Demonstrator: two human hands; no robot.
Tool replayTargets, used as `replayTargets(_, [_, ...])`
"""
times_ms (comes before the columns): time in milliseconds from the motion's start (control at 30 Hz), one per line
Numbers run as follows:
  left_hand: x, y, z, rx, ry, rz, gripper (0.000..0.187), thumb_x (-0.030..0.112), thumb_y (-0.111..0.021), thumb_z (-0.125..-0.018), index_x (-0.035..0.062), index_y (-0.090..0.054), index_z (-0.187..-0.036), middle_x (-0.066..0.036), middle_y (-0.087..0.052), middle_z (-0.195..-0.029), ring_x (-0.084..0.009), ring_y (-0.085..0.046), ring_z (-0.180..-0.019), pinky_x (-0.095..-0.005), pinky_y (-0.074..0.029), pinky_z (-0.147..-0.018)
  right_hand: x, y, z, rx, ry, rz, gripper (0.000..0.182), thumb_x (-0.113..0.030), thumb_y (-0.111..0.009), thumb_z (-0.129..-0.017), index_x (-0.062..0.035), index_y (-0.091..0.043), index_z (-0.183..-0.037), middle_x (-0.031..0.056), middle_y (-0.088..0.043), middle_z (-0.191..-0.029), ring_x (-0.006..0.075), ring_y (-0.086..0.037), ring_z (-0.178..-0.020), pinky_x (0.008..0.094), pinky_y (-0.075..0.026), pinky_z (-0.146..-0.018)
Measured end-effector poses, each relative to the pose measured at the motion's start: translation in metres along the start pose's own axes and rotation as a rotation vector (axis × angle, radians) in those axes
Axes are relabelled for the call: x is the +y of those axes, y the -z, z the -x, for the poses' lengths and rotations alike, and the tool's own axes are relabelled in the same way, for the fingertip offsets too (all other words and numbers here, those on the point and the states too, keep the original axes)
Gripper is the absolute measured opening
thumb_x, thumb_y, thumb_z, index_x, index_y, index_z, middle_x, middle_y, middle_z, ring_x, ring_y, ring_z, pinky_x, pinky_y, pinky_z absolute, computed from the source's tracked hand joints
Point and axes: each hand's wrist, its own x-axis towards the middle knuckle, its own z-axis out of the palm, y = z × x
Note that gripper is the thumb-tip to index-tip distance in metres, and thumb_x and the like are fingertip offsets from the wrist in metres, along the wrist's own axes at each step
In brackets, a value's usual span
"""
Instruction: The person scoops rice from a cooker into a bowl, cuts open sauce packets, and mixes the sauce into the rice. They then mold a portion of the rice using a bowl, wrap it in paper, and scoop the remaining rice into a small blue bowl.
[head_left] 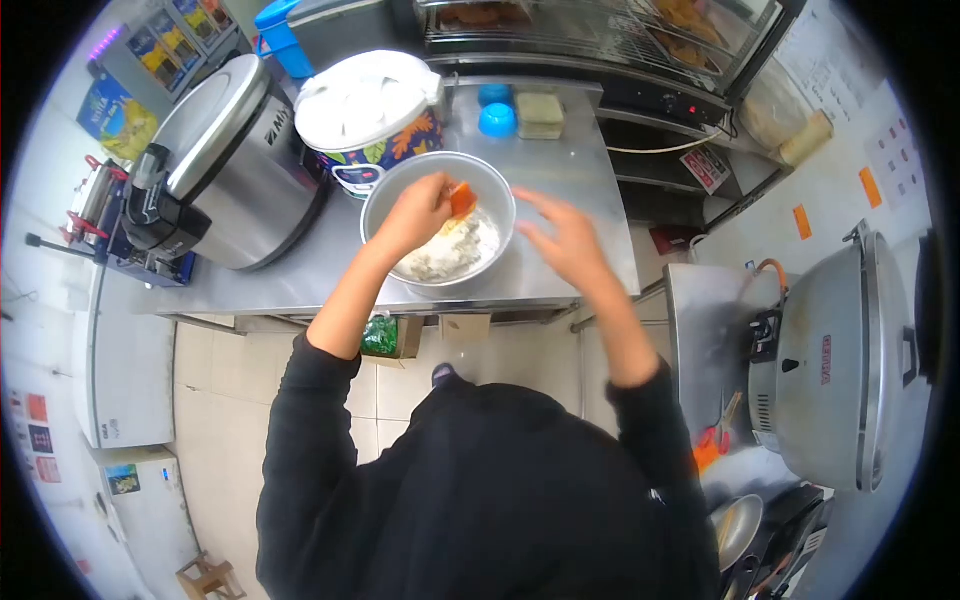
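Note:
A round metal pot [507,222] holds white cooked rice [455,250] heaped toward its near side. Over the inside of the pot, my left hand [425,208] is closed on a small orange object [462,200], whose exact kind I cannot tell. A yellowish patch shows on the rice just below it. To the right, my right hand [568,240] is slightly blurred, with its fingers apart and the fingertips close to the pot's rim. Nothing shows in that hand.
A patterned rice cooker [370,110] with a white lid and a large steel cooker [225,160] stand to the left on the steel table [570,190]. Behind the pot are a blue cup [497,121] and a square container [540,116]. A heated display case [600,50] stands behind.

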Motion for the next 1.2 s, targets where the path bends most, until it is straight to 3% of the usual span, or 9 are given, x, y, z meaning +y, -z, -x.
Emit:
replayTargets(67, [-0.021, 0.002, 0.002, 0.041, -0.087, -0.060, 0.015, -0.002, -0.055, -0.078, -0.0023, -0.052, -0.093, -0.016, -0.061, -0.083, -0.0249, -0.061, -0.076, -0.0335, -0.048, -0.070, 0.023, -0.062, -0.044, 0.005, 0.234, 0.064, 0.031, -0.016, -0.066, -0.076, -0.0055, -0.062, -0.105, 0.0170, -0.062, -0.106, 0.0311, -0.059, -0.094, 0.0357, -0.046, -0.080])
replayTargets(167, [-0.040, 0.013, 0.006, 0.051, -0.024, 0.097, 0.016, 0.002, -0.062, -0.075, -0.0022, -0.055, -0.088, -0.015, -0.061, -0.078, -0.0233, -0.061, -0.072, -0.0323, -0.047, -0.066, 0.026, -0.102, -0.070, -0.196, -0.051, 0.109, 0.025, -0.015, -0.067, -0.072, -0.0067, -0.065, -0.096, 0.0156, -0.064, -0.091, 0.0312, -0.061, -0.082, 0.0370, -0.047, -0.073])
replayTargets(400, [-0.064, 0.032, 0.009, 0.133, -0.098, -0.142, 0.012, 0.006, -0.068, -0.069, -0.0009, -0.060, -0.076, -0.012, -0.061, -0.067, -0.0190, -0.060, -0.061, -0.0316, -0.047, -0.058, 0.015, -0.132, -0.073, -0.152, -0.145, 0.230, 0.014, -0.015, -0.066, -0.071, -0.0069, -0.067, -0.082, 0.0138, -0.064, -0.073, 0.0300, -0.062, -0.068, 0.0394, -0.048, -0.065])
replayTargets(500, [-0.063, 0.027, 0.003, 0.113, 0.149, 0.100, 0.009, 0.005, -0.066, -0.069, 0.0009, -0.061, -0.077, -0.014, -0.062, -0.073, -0.0238, -0.062, -0.062, -0.0322, -0.049, -0.058, 0.007, -0.145, -0.075, -0.138, -0.172, 0.293, 0.014, -0.015, -0.066, -0.071, -0.0061, -0.066, -0.082, 0.0147, -0.064, -0.074, 0.0314, -0.062, -0.070, 0.0396, -0.048, -0.065])
replayTargets(600, [-0.077, 0.022, -0.003, 0.063, 0.270, 0.290, 0.014, 0.008, -0.067, -0.074, -0.0029, -0.059, -0.078, -0.007, -0.062, -0.068, -0.0119, -0.060, -0.064, -0.0255, -0.048, -0.057, -0.008, -0.139, -0.074, -0.211, -0.154, 0.109, 0.015, -0.014, -0.067, -0.071, -0.0037, -0.064, -0.081, 0.0159, -0.064, -0.077, 0.0325, -0.062, -0.072, 0.0395, -0.049, -0.066])
replayTargets(633, [-0.082, 0.019, -0.005, -0.005, 0.396, 0.639, 0.016, 0.012, -0.068, -0.076, -0.0019, -0.061, -0.079, -0.009, -0.064, -0.069, -0.0155, -0.063, -0.062, -0.0241, -0.049, -0.058, -0.005, -0.142, -0.072, -0.192, -0.193, 0.142, 0.015, -0.012, -0.068, -0.070, -0.0029, -0.064, -0.082, 0.0163, -0.064, -0.078, 0.0325, -0.062, -0.072, 0.0394, -0.049, -0.066])
replayTargets(800, [-0.068, 0.054, 0.001, -0.097, 0.231, 0.404, 0.024, 0.020, -0.068, -0.078, -0.0011, -0.062, -0.089, -0.010, -0.066, -0.081, -0.0132, -0.061, -0.070, -0.0260, -0.048, -0.065, 0.032, -0.140, -0.077, -0.081, -0.293, 0.139, 0.018, -0.007, -0.068, -0.069, -0.0006, -0.061, -0.083, 0.0179, -0.064, -0.082, 0.0335, -0.062, -0.074, 0.0402, -0.049, -0.068])
replayTargets(1067, [-0.109, 0.082, 0.113, 0.256, 0.312, 0.271, 0.021, 0.017, -0.066, -0.078, 0.0027, -0.061, -0.093, -0.006, -0.066, -0.086, -0.0160, -0.059, -0.076, -0.0281, -0.045, -0.063, 0.050, -0.140, -0.074, -0.623, -0.330, 0.802, 0.022, 0.002, -0.054, -0.073, -0.0008, -0.059, -0.094, 0.0187, -0.064, -0.087, 0.0346, -0.062, -0.087, 0.0425, -0.049, -0.074])
replayTargets(1200, [-0.170, 0.056, 0.147, 0.406, 0.244, -0.127, 0.021, 0.014, -0.065, -0.078, 0.0038, -0.061, -0.096, -0.008, -0.063, -0.083, -0.0215, -0.056, -0.078, -0.0338, -0.043, -0.072, 0.039, -0.147, -0.085, -0.834, -0.330, 0.916, 0.024, 0.000, -0.052, -0.076, -0.0012, -0.060, -0.099, 0.0186, -0.064, -0.094, 0.0345, -0.062, -0.090, 0.0428, -0.050, -0.075])
